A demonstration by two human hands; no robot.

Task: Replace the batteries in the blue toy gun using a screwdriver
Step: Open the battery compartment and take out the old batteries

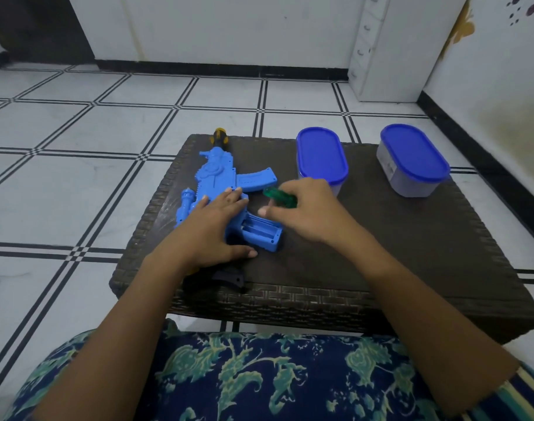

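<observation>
A blue toy gun lies flat on the left part of a low, dark woven table, its barrel pointing away from the person. The left hand rests on the middle of the gun with fingers straight and spread, pressing it down; the thumb reaches towards the grip. The grip points right, and its battery compartment is uncovered (whether batteries sit inside cannot be told). Just right of the gun, the right hand hovers above the grip with its fingers curled round the clear green handle of a screwdriver; its tip is hidden. A yellow and black tool handle pokes out beyond the gun's far end. A dark plastic piece lies near the table's front edge, under the left wrist.

Two tubs with blue lids stand on the far side of the table, one close behind the right hand, the other well apart to the right. The floor is white tile crossed by black lines. White walls with black skirting close the room, and a narrow white drawer unit stands in the corner. Dark blue floral cloth covers the person's lap.
</observation>
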